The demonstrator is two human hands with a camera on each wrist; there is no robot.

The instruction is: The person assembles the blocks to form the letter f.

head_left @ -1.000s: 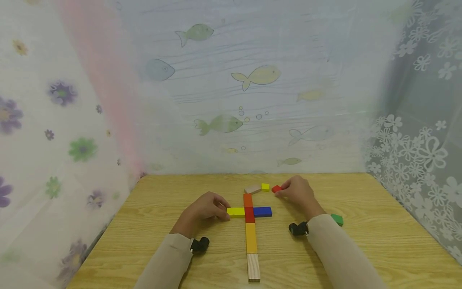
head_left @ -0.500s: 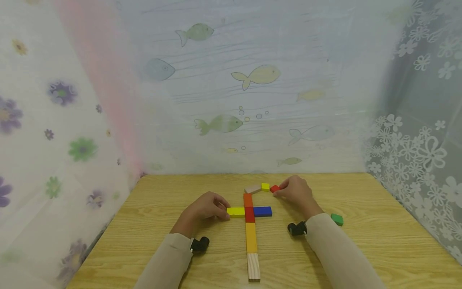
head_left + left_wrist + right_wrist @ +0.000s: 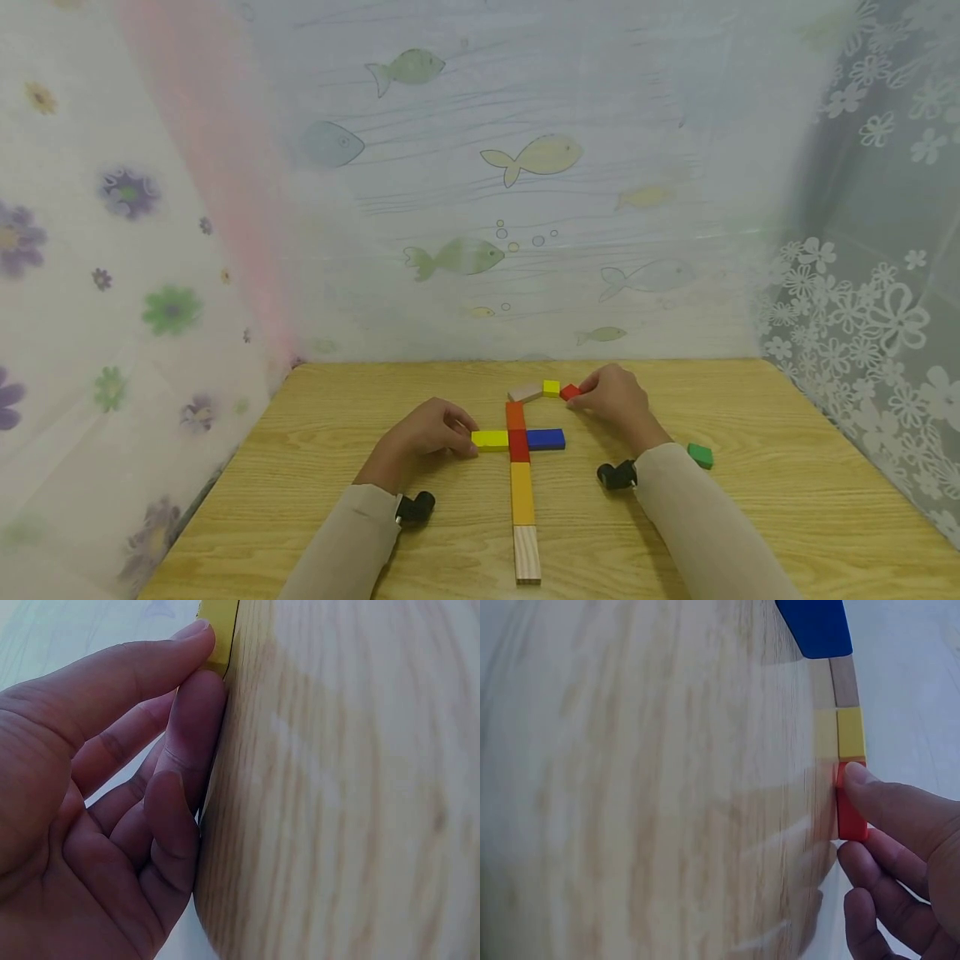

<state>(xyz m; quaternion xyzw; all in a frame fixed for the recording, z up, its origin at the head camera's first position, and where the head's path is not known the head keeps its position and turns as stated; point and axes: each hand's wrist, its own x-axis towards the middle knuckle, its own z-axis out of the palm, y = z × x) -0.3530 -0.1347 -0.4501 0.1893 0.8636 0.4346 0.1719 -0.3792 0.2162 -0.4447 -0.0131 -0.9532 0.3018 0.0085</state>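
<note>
My left hand (image 3: 431, 433) holds the outer end of a yellow block (image 3: 491, 442), thumb and fingertips at that end; the left wrist view shows the thumb on the yellow block (image 3: 219, 637). My right hand (image 3: 615, 400) pinches a small red block (image 3: 570, 392) at the back, thumb on its side in the right wrist view (image 3: 853, 802). Beside the red block is a small yellow cube (image 3: 551, 388), then a tilted plain wood block (image 3: 526, 392). A dark red block (image 3: 518, 446) lies between the long yellow block and a blue block (image 3: 546, 439).
An orange block (image 3: 514, 415) continues the column behind the dark red one. An amber block (image 3: 522, 493) and a striped wood block (image 3: 527, 554) extend it toward the front. One green block (image 3: 701, 455) lies apart near my right sleeve. Patterned curtains surround the wooden table (image 3: 300, 500).
My right hand has slid the red block a little left, closing the gap to the small yellow cube. The left hand and the other blocks have stayed in place.
</note>
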